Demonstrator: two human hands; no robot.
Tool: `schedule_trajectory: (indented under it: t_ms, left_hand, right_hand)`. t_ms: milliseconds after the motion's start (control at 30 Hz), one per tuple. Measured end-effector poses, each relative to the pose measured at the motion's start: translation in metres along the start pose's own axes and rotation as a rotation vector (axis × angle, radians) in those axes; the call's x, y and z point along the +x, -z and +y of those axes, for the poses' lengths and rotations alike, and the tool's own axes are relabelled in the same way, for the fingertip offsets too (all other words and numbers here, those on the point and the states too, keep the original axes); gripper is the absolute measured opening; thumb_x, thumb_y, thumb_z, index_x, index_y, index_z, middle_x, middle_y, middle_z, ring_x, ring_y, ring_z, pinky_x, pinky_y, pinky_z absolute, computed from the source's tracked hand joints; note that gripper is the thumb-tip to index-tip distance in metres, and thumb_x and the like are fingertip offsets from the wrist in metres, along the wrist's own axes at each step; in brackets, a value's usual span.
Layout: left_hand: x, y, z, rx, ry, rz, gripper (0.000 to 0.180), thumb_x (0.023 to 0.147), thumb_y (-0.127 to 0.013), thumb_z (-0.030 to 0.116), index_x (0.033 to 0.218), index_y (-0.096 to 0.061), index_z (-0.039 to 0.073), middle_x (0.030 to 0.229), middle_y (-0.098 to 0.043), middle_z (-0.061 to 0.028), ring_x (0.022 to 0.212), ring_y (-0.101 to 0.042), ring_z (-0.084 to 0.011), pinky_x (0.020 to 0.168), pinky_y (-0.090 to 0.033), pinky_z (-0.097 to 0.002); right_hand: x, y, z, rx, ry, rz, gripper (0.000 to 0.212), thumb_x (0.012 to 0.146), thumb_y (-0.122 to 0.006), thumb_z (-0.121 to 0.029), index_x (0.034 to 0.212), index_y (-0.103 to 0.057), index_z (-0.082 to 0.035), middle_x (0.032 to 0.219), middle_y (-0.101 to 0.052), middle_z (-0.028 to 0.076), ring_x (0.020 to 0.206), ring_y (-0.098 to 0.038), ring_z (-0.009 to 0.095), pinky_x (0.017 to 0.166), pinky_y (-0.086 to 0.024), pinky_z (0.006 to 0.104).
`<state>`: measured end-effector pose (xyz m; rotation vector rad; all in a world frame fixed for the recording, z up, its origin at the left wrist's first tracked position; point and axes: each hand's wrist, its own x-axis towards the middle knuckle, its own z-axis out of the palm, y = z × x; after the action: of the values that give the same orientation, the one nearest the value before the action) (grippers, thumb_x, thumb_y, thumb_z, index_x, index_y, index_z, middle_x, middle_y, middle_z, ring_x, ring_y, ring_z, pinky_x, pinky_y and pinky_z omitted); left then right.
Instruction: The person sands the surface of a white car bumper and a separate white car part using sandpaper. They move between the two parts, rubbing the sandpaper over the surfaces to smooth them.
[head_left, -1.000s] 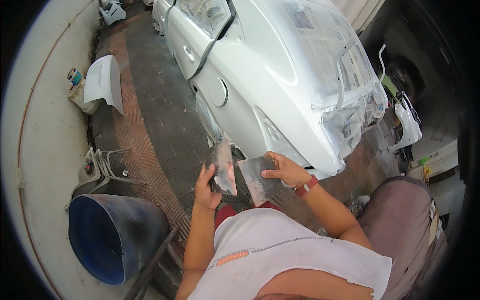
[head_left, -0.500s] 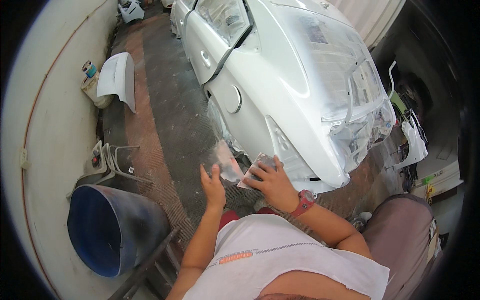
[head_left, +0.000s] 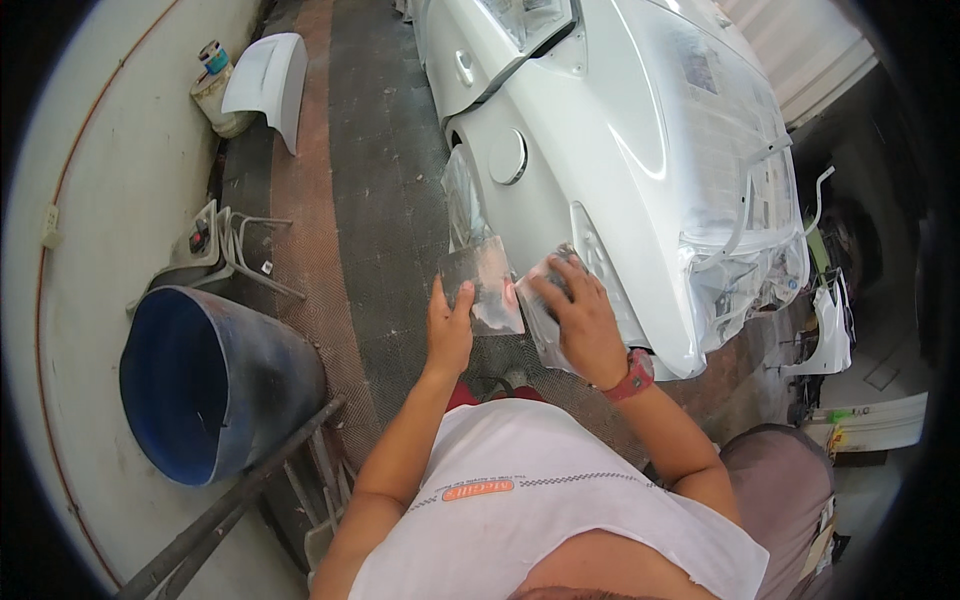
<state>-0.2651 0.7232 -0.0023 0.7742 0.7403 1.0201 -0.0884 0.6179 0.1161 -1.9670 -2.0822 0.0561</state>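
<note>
My left hand (head_left: 450, 328) grips the edge of a thin rectangular plate (head_left: 493, 290), shiny grey with pinkish smears, thumb on top. Close beside it, my right hand (head_left: 590, 328) is closed over a second flat piece (head_left: 541, 325), silvery with a pink patch. Its fingers lie across that piece and hide much of it. The two flat pieces are side by side in front of my body, with their near edges almost touching. Just beyond them stands the rear side of a white car body (head_left: 540, 215), its back covered in plastic and paper (head_left: 735, 150).
A large blue-lined drum (head_left: 270, 375) stands at left, near metal bars (head_left: 290, 440) and a chair (head_left: 200, 245). Farther along the wall, a white panel (head_left: 268, 85) leans by a bucket (head_left: 222, 105). Another white part (head_left: 828, 325) stands at right, beyond a grey-brown cloth-covered shape (head_left: 775, 480).
Both hands, still holding the flat pieces, have moved a little farther forward and right in the view. The right piece now shows more of its surface. The whole view has shifted.
</note>
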Motion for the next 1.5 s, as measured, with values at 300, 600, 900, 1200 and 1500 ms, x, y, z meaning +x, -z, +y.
schedule_trajectory:
  t_ms: [300,600,900,1200,1500]
  left_hand:
    - [-0.011,-0.007,0.017,0.297,-0.05,-0.056,0.062,0.111,-0.06,0.031,0.156,-0.045,-0.007,0.139,-0.065,-0.0248,0.125,-0.064,-0.0313,0.109,-0.049,-0.0411]
    - [0.007,0.009,0.013,-0.199,-0.084,0.225,0.053,0.112,-0.059,0.022,0.156,-0.044,-0.002,0.14,-0.063,-0.0172,0.128,-0.062,-0.0261,0.112,-0.049,-0.0397]
    - [-0.004,-0.01,0.027,-0.34,0.142,-0.076,0.049,0.11,-0.061,0.016,0.154,-0.046,0.001,0.135,-0.065,-0.0115,0.121,-0.066,-0.02,0.104,-0.056,-0.0365]
    - [0.003,0.0,0.018,-0.255,0.139,0.056,0.049,0.109,-0.062,0.019,0.153,-0.048,0.002,0.136,-0.065,-0.0113,0.124,-0.065,-0.0217,0.106,-0.054,-0.0377]
    - [0.018,0.007,0.023,-0.205,0.045,0.112,0.054,0.11,-0.061,0.019,0.157,-0.045,0.001,0.144,-0.062,-0.0139,0.129,-0.062,-0.0227,0.112,-0.05,-0.0385]
  right_hand:
    - [0.006,0.0,-0.014,-0.126,-0.018,0.069,0.061,0.086,-0.059,0.006,0.14,-0.069,-0.02,0.15,-0.06,0.013,0.148,-0.048,0.041,0.125,-0.022,0.0687]
    - [-0.008,0.02,-0.036,-0.047,0.223,-0.15,0.056,0.085,-0.068,0.001,0.136,-0.071,-0.021,0.156,-0.055,0.014,0.148,-0.048,0.043,0.123,-0.025,0.0725]
    - [0.008,-0.014,-0.018,0.29,-0.301,-0.239,0.068,0.089,-0.057,0.011,0.154,-0.048,-0.009,0.16,-0.045,0.024,0.137,-0.056,0.049,0.111,-0.052,0.0513]
    - [0.006,-0.026,-0.009,1.235,-0.449,-0.105,0.061,0.1,-0.053,0.006,0.16,-0.039,-0.001,0.148,-0.057,0.016,0.132,-0.062,0.027,0.111,-0.051,0.0405]
    - [-0.004,-0.025,0.014,0.949,-0.501,-0.483,0.062,0.1,-0.072,-0.011,0.155,-0.048,0.007,0.138,-0.066,0.014,0.126,-0.062,0.02,0.109,-0.05,0.0326]
